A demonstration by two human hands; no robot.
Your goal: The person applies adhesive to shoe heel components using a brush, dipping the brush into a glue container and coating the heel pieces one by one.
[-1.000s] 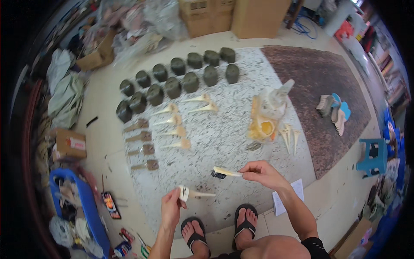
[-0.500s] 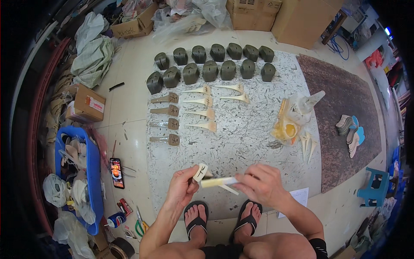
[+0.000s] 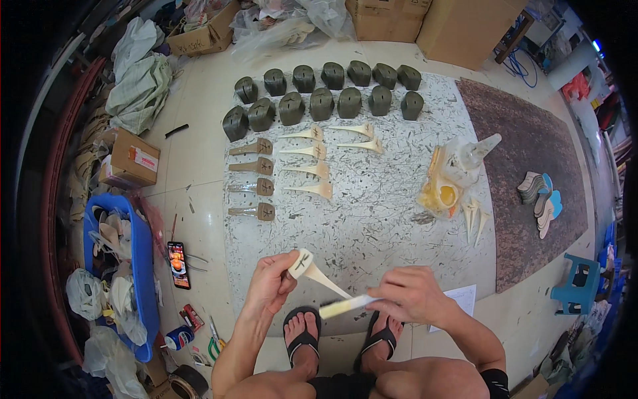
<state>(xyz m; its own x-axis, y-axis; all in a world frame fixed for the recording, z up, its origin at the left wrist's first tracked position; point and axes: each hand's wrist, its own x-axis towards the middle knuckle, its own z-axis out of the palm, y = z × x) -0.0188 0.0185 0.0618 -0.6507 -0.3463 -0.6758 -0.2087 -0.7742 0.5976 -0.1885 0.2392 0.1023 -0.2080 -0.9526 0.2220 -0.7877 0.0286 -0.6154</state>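
Note:
Between the thumb and fingers of my left hand point(image 3: 271, 279) is a cream stiletto shoe heel point(image 3: 323, 279), its broad, dark-marked top near my thumb and its thin end pointing down right. My right hand point(image 3: 409, 292) is closed around a flat brush point(image 3: 344, 306) with a pale yellow end. The brush lies across the heel's thin tip; whether they touch I cannot tell. Ahead on the grey board point(image 3: 385, 246) lie several cream stiletto heels point(image 3: 312, 171) and a column of brown heels point(image 3: 256, 166). Behind them stand two rows of dark green block heels point(image 3: 322, 103).
At the board's right sit a plastic bag with a yellow pot point(image 3: 442, 193) and a few loose cream heels point(image 3: 473, 218). A dark mat point(image 3: 525, 133) bears stacked insoles point(image 3: 541, 199). To my left are a phone point(image 3: 179, 265), a blue tub point(image 3: 143, 279) and a can point(image 3: 179, 338).
My left hand has moved left and slightly up with the heel, showing its long thin stem. The brush has dropped lower, from near the heel's top to its thin tip.

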